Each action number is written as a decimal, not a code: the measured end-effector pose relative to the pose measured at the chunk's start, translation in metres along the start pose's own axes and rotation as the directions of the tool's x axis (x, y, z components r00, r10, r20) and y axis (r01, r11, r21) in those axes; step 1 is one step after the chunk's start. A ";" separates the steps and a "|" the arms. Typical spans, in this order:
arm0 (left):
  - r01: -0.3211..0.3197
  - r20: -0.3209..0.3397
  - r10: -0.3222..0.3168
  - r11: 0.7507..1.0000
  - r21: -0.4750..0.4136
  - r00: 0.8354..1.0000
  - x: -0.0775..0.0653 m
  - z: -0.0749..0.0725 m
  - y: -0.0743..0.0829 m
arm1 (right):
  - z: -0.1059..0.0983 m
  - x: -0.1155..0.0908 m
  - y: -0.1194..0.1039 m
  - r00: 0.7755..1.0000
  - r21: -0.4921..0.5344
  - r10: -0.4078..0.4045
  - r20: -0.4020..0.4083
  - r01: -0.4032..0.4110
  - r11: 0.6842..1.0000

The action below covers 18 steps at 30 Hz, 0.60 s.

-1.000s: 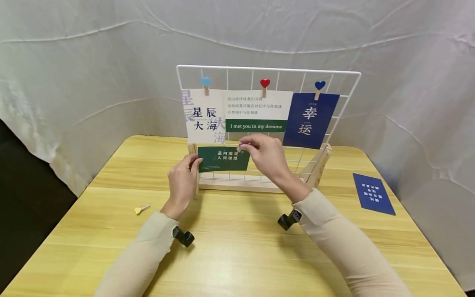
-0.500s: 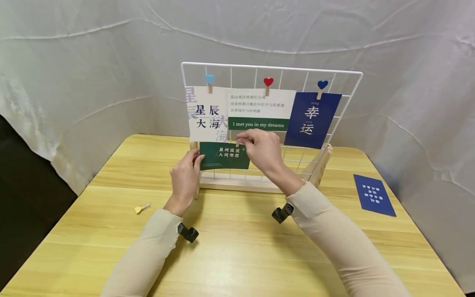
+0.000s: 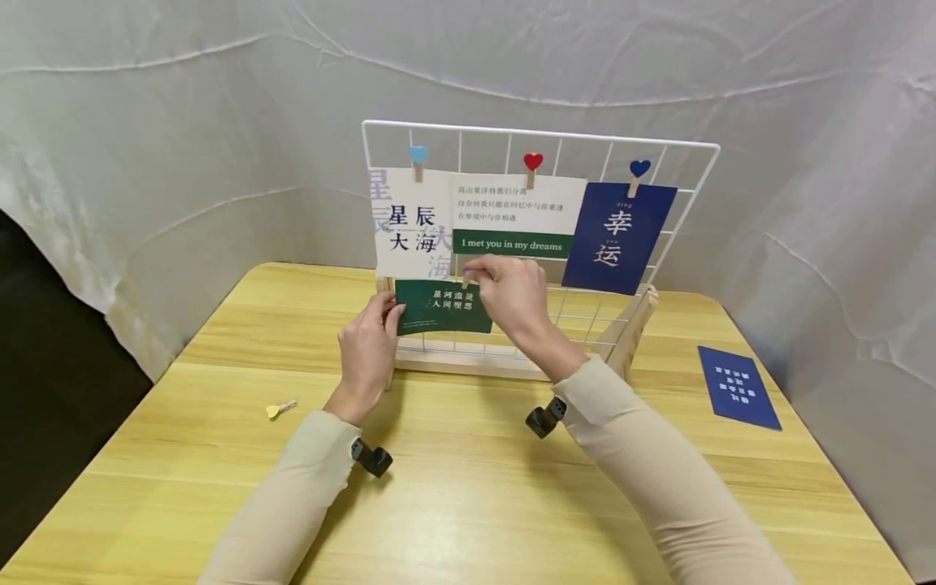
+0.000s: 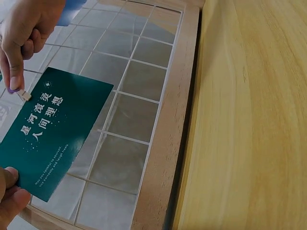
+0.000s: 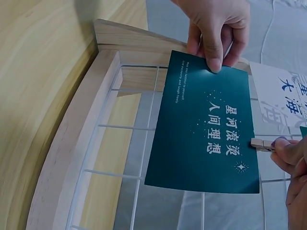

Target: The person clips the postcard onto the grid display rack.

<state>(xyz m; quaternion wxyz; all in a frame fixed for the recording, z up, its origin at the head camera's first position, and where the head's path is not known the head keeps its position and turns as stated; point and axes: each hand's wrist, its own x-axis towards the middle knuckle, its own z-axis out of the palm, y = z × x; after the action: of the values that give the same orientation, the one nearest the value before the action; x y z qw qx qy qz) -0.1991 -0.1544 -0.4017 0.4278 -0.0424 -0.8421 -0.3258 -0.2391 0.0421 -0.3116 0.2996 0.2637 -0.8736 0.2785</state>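
Observation:
In the head view my left hand [image 3: 367, 349] pinches the left end of a green card [image 3: 439, 313] between thumb and fingers. The card lies against the lower part of a white wire grid rack [image 3: 453, 361], just below a white card [image 3: 405, 193]. My right hand [image 3: 515, 296] pinches a small wooden clothespin [image 5: 263, 144] with a purple top. In the right wrist view its tip meets the green card's upper edge, near the card's right end. Whether it also grips a grid wire cannot be told.
Light-blue [image 3: 418, 154], red [image 3: 533, 161] and dark-blue heart clothespins [image 3: 639, 168] hold cards along the rack's upper part. A yellow heart clothespin [image 3: 280, 409] lies on the table's left. A blue card [image 3: 738, 390] lies at the right.
The green card has risen slightly against the grid, closer to the white card. My right hand has brought the clothespin up to the card's top edge. The head view has shifted a little.

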 end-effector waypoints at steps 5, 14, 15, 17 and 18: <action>0.016 0.006 -0.015 1.000 -0.016 1.000 -0.001 0.000 0.000 | 0.002 0.000 -0.003 0.999 -0.022 0.032 0.028 -0.031 0.999; 0.028 0.028 -0.027 0.999 -0.023 0.999 0.000 -0.001 0.001 | 0.005 0.002 -0.006 0.998 -0.036 0.043 0.045 -0.041 0.999; 0.029 0.033 -0.028 0.999 -0.019 0.999 0.000 -0.002 0.001 | 0.005 0.002 -0.006 0.998 -0.038 0.043 0.052 -0.041 0.998; 0.024 0.045 -0.023 1.000 -0.006 0.999 0.000 -0.003 0.001 | 0.005 0.003 -0.006 0.997 -0.041 0.043 0.066 -0.040 0.998; 0.015 0.050 -0.015 1.000 0.001 0.999 0.001 -0.004 0.001 | 0.005 0.003 -0.006 0.997 -0.040 0.041 0.072 -0.039 0.998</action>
<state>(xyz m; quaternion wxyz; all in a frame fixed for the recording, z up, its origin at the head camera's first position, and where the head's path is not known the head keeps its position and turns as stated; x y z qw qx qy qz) -0.1966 -0.1561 -0.3993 0.4042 -0.0438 -0.8529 -0.3275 -0.2389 0.0333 -0.3112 0.2669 0.2503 -0.8942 0.2579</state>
